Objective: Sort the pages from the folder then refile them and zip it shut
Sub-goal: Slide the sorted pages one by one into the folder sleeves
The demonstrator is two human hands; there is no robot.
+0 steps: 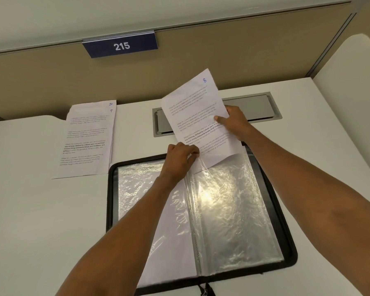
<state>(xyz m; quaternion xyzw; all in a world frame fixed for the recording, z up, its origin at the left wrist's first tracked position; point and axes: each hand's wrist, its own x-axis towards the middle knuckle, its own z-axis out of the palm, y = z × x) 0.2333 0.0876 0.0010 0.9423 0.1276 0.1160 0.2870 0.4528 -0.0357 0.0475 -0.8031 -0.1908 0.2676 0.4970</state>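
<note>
A black zip folder (284,238) lies open on the white desk, showing shiny clear sleeves (226,210). My right hand (235,122) grips a printed page marked 8 (192,107) by its right edge, tilted up, its bottom end inside the top of the right sleeve. My left hand (179,157) pinches the top edge of that sleeve at the folder's spine. A white sheet (171,236) sits in the left sleeve. A small stack of printed pages (88,142), numbered 9 on top with 10 peeking behind, lies left of the folder.
A grey cable hatch (259,107) is set into the desk behind the folder. A beige partition with a blue plate reading 215 (121,46) stands at the back. The zip pull (204,290) hangs at the folder's near edge. The white desk (30,210) extends left.
</note>
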